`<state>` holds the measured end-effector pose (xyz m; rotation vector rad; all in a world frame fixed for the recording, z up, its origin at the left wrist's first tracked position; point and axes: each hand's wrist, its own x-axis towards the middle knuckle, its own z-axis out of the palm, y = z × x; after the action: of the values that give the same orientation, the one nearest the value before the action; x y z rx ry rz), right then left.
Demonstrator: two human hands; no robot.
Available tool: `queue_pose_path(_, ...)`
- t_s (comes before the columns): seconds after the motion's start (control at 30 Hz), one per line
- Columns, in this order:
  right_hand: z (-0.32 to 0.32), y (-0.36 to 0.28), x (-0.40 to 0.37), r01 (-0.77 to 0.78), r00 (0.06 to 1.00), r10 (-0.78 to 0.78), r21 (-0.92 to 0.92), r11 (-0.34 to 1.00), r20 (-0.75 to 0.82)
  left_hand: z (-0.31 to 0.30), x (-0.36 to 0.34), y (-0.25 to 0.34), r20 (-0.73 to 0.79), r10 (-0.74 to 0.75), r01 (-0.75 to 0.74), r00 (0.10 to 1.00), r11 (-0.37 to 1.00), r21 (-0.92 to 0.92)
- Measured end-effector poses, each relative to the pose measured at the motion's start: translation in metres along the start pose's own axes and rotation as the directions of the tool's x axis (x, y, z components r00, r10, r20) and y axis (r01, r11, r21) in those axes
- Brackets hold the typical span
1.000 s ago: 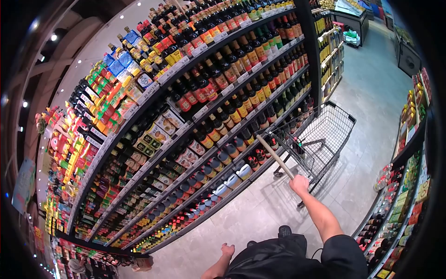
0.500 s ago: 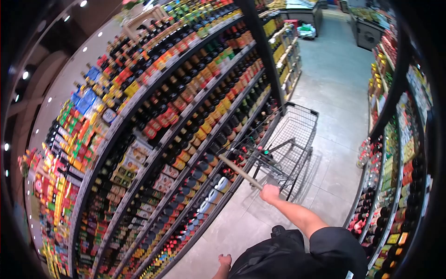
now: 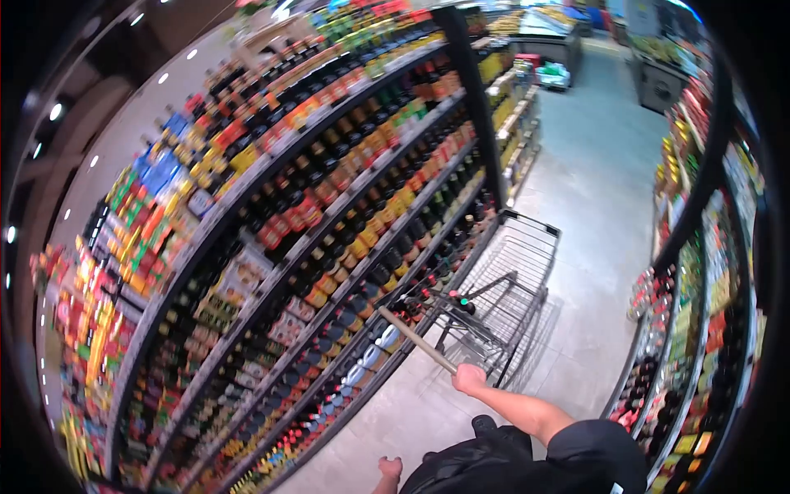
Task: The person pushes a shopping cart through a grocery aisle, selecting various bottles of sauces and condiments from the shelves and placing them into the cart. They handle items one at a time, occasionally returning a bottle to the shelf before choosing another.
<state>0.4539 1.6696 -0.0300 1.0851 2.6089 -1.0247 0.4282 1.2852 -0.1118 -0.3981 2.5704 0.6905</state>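
Observation:
My right hand [image 3: 470,379] is wrapped round the near end of a long pale handle bar of a shopping cart [image 3: 512,262]. The handle bar [image 3: 421,346] slants up to the left, towards the shelves. The cart's black wire basket looks mostly bare, with small dark parts and a green spot near the child-seat end. Low in the picture my left hand [image 3: 390,467] hangs beside my body, away from the cart. Its thumb stands a little apart from loosely bent fingers, and nothing shows in it.
Tall shelves [image 3: 362,189] full of sauce bottles and packets line the left, close to the cart. More bottle shelves [image 3: 691,329] run along the right. Grey floor [image 3: 576,181] leads ahead to dark produce stands [image 3: 658,86]. A green-and-white bundle [image 3: 553,76] sits by the far left stand.
The view has shifted slightly, so shelves and stands appear a little lower. The cart's handle and my right hand also sit lower in the picture. My grip on the bar is unchanged.

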Motion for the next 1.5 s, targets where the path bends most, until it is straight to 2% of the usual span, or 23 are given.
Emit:
queue_pose_path(0.03, -0.004, -0.003, -0.005, -0.034, 0.999, 0.033, 0.045, 0.998, 0.016, -0.001, -0.002, 0.002, -0.004, -0.008, 0.008, 1.0, 1.0, -0.019)
queue_pose_path(0.07, -0.003, -0.005, -0.007, 0.012, 0.999, -0.012, 0.01, 1.0, 0.043, -0.003, -0.005, 0.002, -0.01, -0.018, 0.017, 1.0, 0.999, -0.039)
queue_pose_path(0.13, 0.001, -0.006, -0.009, -0.052, 0.997, 0.053, -0.028, 0.998, 0.049, 0.004, 0.002, -0.011, -0.063, -0.021, 0.019, 0.998, 0.999, -0.035)
queue_pose_path(0.17, 0.002, -0.009, -0.011, -0.008, 0.997, 0.012, -0.06, 0.998, 0.073, 0.002, -0.005, -0.015, -0.077, -0.067, 0.061, 0.995, 0.996, -0.072)
queue_pose_path(0.23, 0.001, -0.014, -0.017, -0.105, 0.994, 0.106, -0.045, 0.993, 0.029, -0.003, -0.012, -0.014, -0.065, -0.089, 0.083, 0.994, 0.993, -0.089)
queue_pose_path(0.27, -0.001, -0.017, -0.022, -0.075, 0.996, 0.078, -0.073, 0.995, 0.042, -0.005, -0.018, -0.017, -0.07, -0.12, 0.111, 0.99, 0.987, -0.119)
queue_pose_path(0.33, -0.005, -0.024, -0.03, -0.057, 0.998, 0.057, -0.013, 0.998, -0.001, -0.006, -0.024, -0.028, -0.1, -0.142, 0.13, 0.985, 0.984, -0.119)
queue_pose_path(0.53, 0.016, -0.015, -0.02, -0.074, 0.997, 0.077, -0.135, 0.988, 0.018, -0.023, -0.031, -0.079, -0.027, -0.32, 0.304, 0.947, 0.922, -0.24)
queue_pose_path(0.67, 0.019, -0.019, -0.013, -0.156, 0.982, 0.164, -0.085, 0.984, 0.089, -0.038, -0.03, -0.123, -0.023, -0.37, 0.343, 0.929, 0.883, -0.321)
queue_pose_path(0.73, 0.05, 0.018, 0.023, -0.224, 0.945, 0.216, 0.003, 0.975, 0.246, -0.044, -0.031, -0.146, -0.079, -0.387, 0.337, 0.919, 0.873, -0.353)
queue_pose_path(0.8, 0.046, 0.002, 0.011, -0.253, 0.945, 0.236, 0.048, 0.966, 0.228, -0.048, -0.03, -0.173, -0.032, -0.419, 0.376, 0.907, 0.843, -0.385)
queue_pose_path(0.83, 0.046, -0.004, 0.003, -0.19, 0.975, 0.194, -0.042, 0.981, 0.107, -0.053, -0.028, -0.187, 0.007, -0.437, 0.405, 0.9, 0.827, -0.39)
queue_pose_path(0.87, 0.04, -0.016, -0.01, -0.146, 0.989, 0.145, -0.135, 0.98, -0.015, -0.039, -0.018, -0.219, -0.005, -0.457, 0.4, 0.889, 0.784, -0.474)
queue_pose_path(0.9, 0.031, -0.035, -0.025, -0.154, 0.988, 0.149, -0.176, 0.972, -0.041, -0.025, -0.007, -0.243, -0.014, -0.474, 0.39, 0.88, 0.739, -0.55)
queue_pose_path(1.0, 0.04, -0.042, -0.028, -0.229, 0.972, 0.212, -0.209, 0.951, -0.104, -0.041, -0.011, -0.268, 0.002, -0.474, 0.396, 0.881, 0.733, -0.553)
queue_pose_path(1.07, 0.04, -0.045, -0.031, -0.249, 0.967, 0.233, -0.203, 0.947, -0.1, -0.039, -0.007, -0.303, 0.044, -0.543, 0.465, 0.839, 0.673, -0.575)
queue_pose_path(1.1, 0.043, -0.048, -0.033, -0.242, 0.97, 0.231, -0.213, 0.947, -0.078, -0.052, -0.013, -0.303, 0.044, -0.538, 0.463, 0.842, 0.68, -0.569)
queue_pose_path(1.17, 0.047, -0.055, -0.039, -0.262, 0.963, 0.239, -0.232, 0.937, -0.124, -0.106, -0.058, -0.268, 0.165, -0.626, 0.607, 0.763, 0.603, -0.517)
queue_pose_path(1.2, 0.044, -0.064, -0.045, -0.27, 0.961, 0.247, -0.241, 0.932, -0.125, -0.103, -0.053, -0.281, 0.168, -0.645, 0.621, 0.746, 0.581, -0.526)
queue_pose_path(1.33, 0.052, -0.073, -0.054, -0.275, 0.956, 0.239, -0.239, 0.931, -0.168, -0.087, -0.048, -0.331, 0.103, -0.641, 0.566, 0.76, 0.578, -0.588)
queue_pose_path(1.5, 0.065, -0.081, -0.06, -0.261, 0.958, 0.214, -0.27, 0.927, -0.191, -0.081, -0.055, -0.365, 0.073, -0.652, 0.555, 0.755, 0.576, -0.6)
